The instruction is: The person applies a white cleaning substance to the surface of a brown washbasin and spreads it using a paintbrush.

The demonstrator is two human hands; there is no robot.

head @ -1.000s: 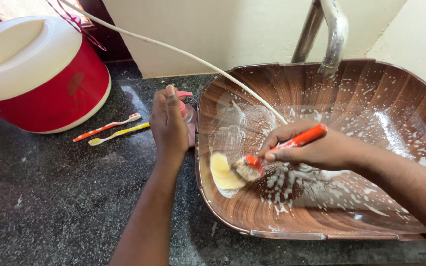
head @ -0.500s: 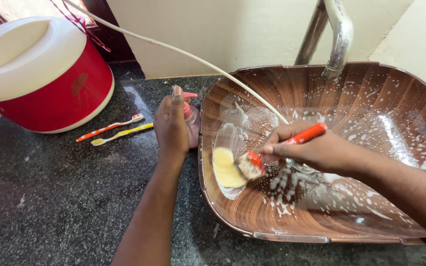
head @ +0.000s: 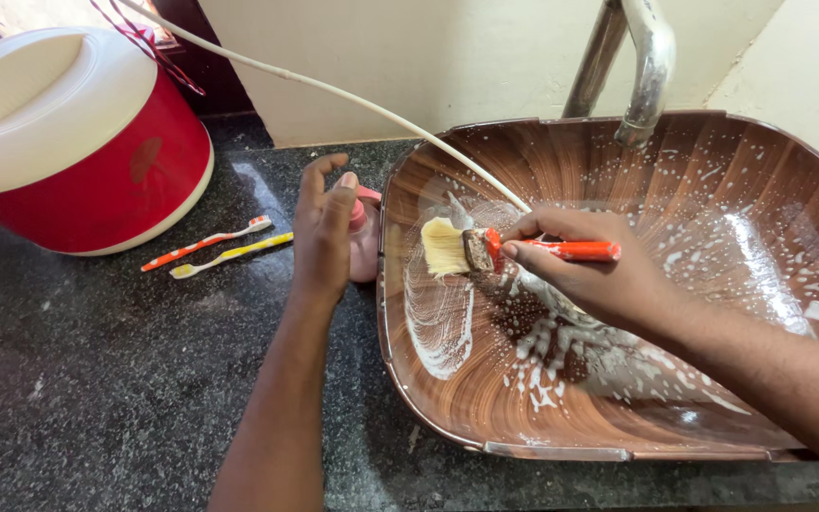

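In the sink (head: 713, 171), your right hand (head: 599, 280) pinches the brush (head: 485, 251), scrubbing foam; your left hand (head: 324, 232) rests spread on the pink bottle (head: 364, 237). Sweep the bristles farther next.

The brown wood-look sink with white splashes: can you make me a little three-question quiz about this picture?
1. True or false: the right hand holds an orange-handled paintbrush with pale bristles.
2. Which of these does the left hand rest on? A) the red round container with a white lid B) the pink bottle beside the brown wood-look sink C) the metal tap
3. How many toothbrushes lie on the black speckled stone counter?

Key: 1 true. 2 B. 3 two: one orange-and-white toothbrush and one yellow toothbrush, side by side.
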